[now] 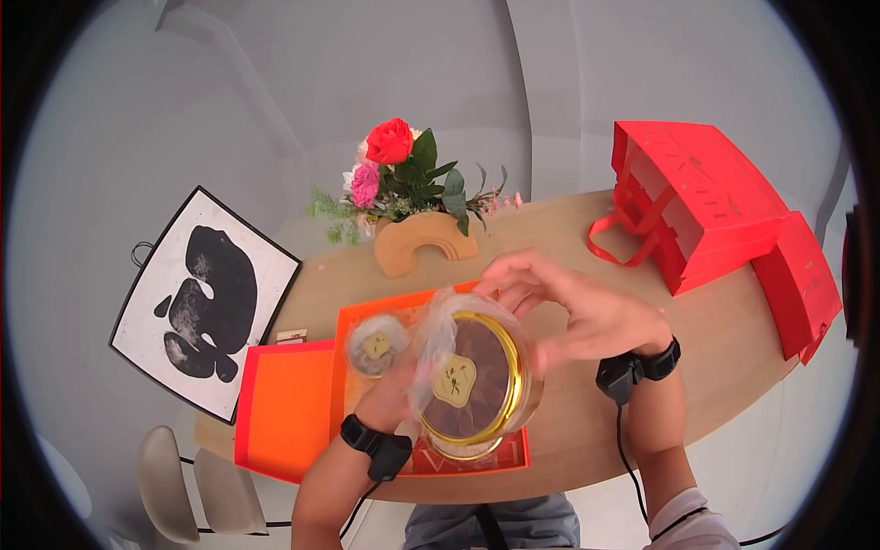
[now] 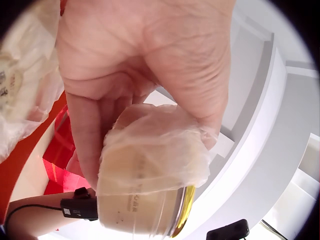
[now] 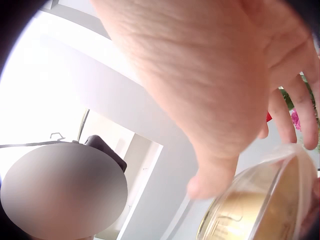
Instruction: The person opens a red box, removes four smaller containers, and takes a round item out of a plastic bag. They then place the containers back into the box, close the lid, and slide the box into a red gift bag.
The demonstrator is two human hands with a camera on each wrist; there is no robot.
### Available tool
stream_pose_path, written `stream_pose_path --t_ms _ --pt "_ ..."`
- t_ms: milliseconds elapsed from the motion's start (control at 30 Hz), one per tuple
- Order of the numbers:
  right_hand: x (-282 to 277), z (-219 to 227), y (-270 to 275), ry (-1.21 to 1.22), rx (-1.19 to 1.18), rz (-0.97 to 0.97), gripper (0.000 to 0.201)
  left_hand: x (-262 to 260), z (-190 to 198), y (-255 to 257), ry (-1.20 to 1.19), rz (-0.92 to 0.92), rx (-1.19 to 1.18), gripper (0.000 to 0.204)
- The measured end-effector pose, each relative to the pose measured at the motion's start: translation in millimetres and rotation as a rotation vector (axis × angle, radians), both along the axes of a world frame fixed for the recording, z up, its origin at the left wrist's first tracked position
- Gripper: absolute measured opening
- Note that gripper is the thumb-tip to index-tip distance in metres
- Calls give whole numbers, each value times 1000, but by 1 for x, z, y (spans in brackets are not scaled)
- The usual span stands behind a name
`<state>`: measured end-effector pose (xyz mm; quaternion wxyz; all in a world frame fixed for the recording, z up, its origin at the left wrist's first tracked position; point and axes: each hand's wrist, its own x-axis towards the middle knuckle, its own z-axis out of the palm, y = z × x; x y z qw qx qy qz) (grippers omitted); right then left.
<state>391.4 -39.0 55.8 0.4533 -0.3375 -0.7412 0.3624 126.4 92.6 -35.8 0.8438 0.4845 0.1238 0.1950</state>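
Observation:
A round clear jar with a gold-rimmed lid and a pale label (image 1: 454, 380) is held up over the orange box. Thin whitish wrapping (image 2: 155, 155) covers part of the jar. My left hand (image 2: 145, 55) grips the jar through this wrapping, thumb on one side and fingers on the other. My right hand (image 1: 591, 312) is beside the jar's right side, fingers spread and slightly bent, holding nothing; in the right wrist view the thumb is over the jar (image 3: 250, 215). A smaller wrapped jar (image 1: 377, 346) lies in the open orange box (image 1: 357, 316).
An orange box part (image 1: 284, 403) lies to the left. Behind stands a flower arrangement in a tan arch-shaped vase (image 1: 403, 249). A framed picture (image 1: 206, 302) leans at the left. Red bags (image 1: 706, 202) stand at the right, and chairs (image 1: 225, 486) are at the lower left.

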Motion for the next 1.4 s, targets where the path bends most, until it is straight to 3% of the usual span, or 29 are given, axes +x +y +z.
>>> stream_pose_path --t_ms 67,100,267,467,533,633,900,967,1200,1400 --pt "-1 -3 -1 110 -109 -180 63 0 3 0 7 -35 9 85" --pt "-3 -1 -1 111 -112 -180 63 0 4 0 12 -51 13 85" --pt "-15 9 1 -114 60 -350 25 2 13 -2 37 -133 38 86" --pt "-17 8 -2 -235 270 -507 14 7 16 -9 -8 -111 38 83" --pt "-19 11 -5 -213 273 -534 13 4 21 -11 75 67 -24 79" --pt "-21 12 -5 -184 293 -563 13 1 25 -4 -27 -55 -16 73" --pt "-25 9 -4 -221 371 -668 12 9 27 -1 -73 10 -67 59" --pt "-23 9 -2 -276 465 -696 17 13 31 -2 -73 15 -83 59" --pt "-25 10 0 -258 413 -752 24 22 48 -13 -1 232 -90 52" --pt "-22 -7 9 -242 385 -740 46 22 46 -11 0 288 -60 47"
